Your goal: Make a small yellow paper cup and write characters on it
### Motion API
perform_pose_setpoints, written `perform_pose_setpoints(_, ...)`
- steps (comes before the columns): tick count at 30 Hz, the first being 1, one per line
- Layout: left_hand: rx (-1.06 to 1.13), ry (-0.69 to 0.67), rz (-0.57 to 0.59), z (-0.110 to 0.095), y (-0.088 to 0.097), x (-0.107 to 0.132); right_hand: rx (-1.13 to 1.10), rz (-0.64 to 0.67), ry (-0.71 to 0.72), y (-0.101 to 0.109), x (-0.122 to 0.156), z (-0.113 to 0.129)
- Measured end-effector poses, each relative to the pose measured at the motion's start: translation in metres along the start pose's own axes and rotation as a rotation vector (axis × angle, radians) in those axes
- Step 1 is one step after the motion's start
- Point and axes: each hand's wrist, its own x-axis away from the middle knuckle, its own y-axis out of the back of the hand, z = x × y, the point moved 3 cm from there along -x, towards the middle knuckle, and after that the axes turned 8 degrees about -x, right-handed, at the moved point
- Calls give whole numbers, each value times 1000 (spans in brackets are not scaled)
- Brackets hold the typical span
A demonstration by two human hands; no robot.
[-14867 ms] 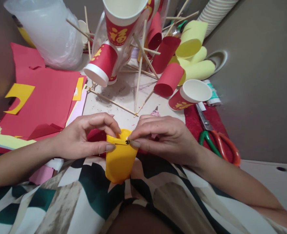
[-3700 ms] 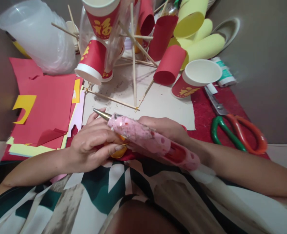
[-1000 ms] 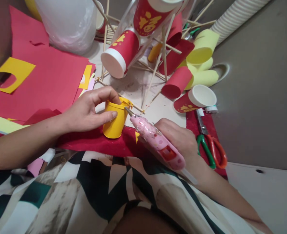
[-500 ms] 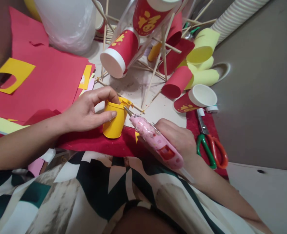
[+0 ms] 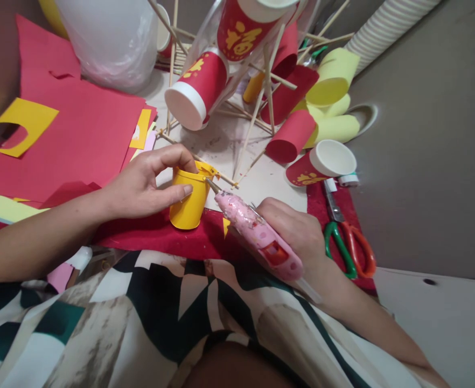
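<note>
My left hand [image 5: 160, 180] holds a small yellow paper cup [image 5: 187, 207], with the thumb on its outside and the fingers over and inside the rim. The cup stands upright near the table's front edge, and a strip with a jagged edge shows at its rim. My right hand [image 5: 296, 229] is closed around a pink glue gun [image 5: 257, 229] with worn, spotted casing. The metal nozzle points up and left and meets the cup's rim on its right side. A clear glue stick [image 5: 309, 291] pokes out of the gun's rear.
Red paper sheets [image 5: 71, 140] with a cut yellow piece [image 5: 27, 126] lie left. A frame of wooden sticks [image 5: 253, 121] and red paper cups [image 5: 189, 102] stand behind. Rolled red paper [image 5: 292, 137], yellow rolls [image 5: 336, 126] and scissors [image 5: 340, 242] are on the right.
The view has shifted very slightly. Both hands, the yellow cup and the glue gun keep practically the same places.
</note>
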Motion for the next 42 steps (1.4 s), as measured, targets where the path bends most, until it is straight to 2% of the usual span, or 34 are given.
perform_pose_setpoints(9,-59,-53,-21,-3,2,0,-44,11,-27,1,0,2)
perform_pose_setpoints(16,-115,-111,-33,-7,5,1,-34,6,5,2,1,2)
perform_pose_setpoints(23,-195,-166,-170,-16,9,6,-90,7,42,3,-2,6)
perform_pose_setpoints(31,-332,-191,-209,-20,7,7,-109,-6,48,4,-4,6)
perform_pose_setpoints(36,-360,-255,-214,-24,7,8,-100,0,27,4,-2,6)
perform_pose_setpoints(42,-433,-237,-225,-25,7,8,-25,-42,62,2,-3,9)
